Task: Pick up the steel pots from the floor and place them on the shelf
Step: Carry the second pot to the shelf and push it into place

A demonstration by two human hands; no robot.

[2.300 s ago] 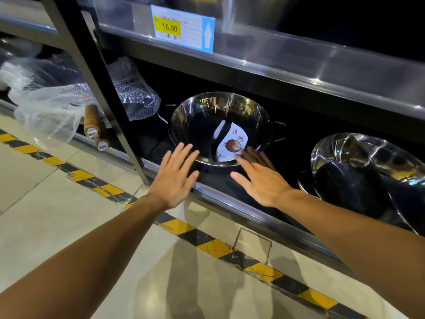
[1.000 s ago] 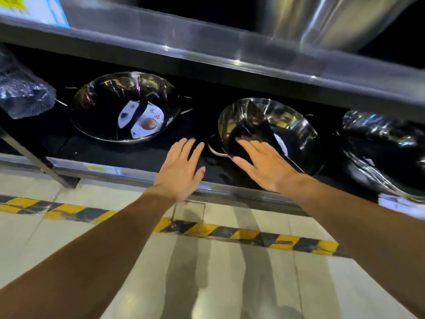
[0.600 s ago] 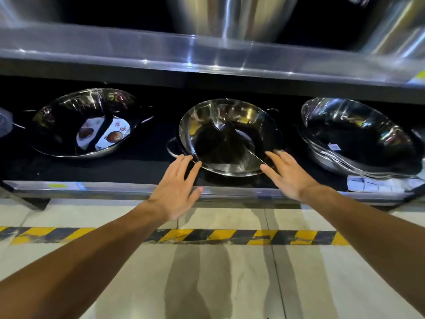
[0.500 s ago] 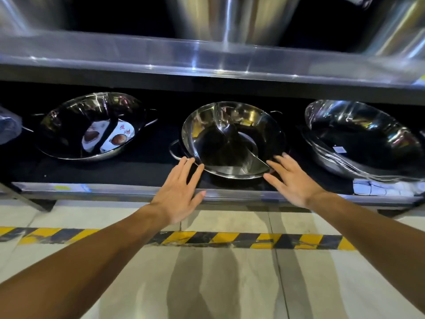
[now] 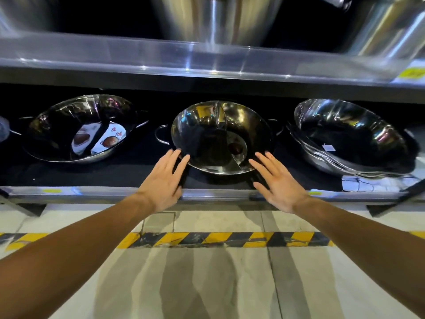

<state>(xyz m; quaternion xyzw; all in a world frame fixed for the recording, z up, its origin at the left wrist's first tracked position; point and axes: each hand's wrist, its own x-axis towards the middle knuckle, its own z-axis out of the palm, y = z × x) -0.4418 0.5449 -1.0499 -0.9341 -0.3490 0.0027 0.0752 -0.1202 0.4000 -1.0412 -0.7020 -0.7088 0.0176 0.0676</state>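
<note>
Both hands empty, fingers spread, left hand [image 5: 164, 181] at 7 o'clock and right hand [image 5: 279, 182] at 5 of the divided steel pot [image 5: 222, 140] on the bottom shelf [image 5: 92, 192], so I'd guess they're settling it there, and next they'd need another from the floor.

Floor [image 5: 207, 284]: pale glossy tile, crossed by yellow-black hazard tape [image 5: 218, 239]. Shelving: steel front rail [image 5: 92, 192] low, dark deck behind; upper steel ledge [image 5: 161, 56] lit by overhead glare. Yellow label [image 5: 411, 72] fixed far right.
</note>
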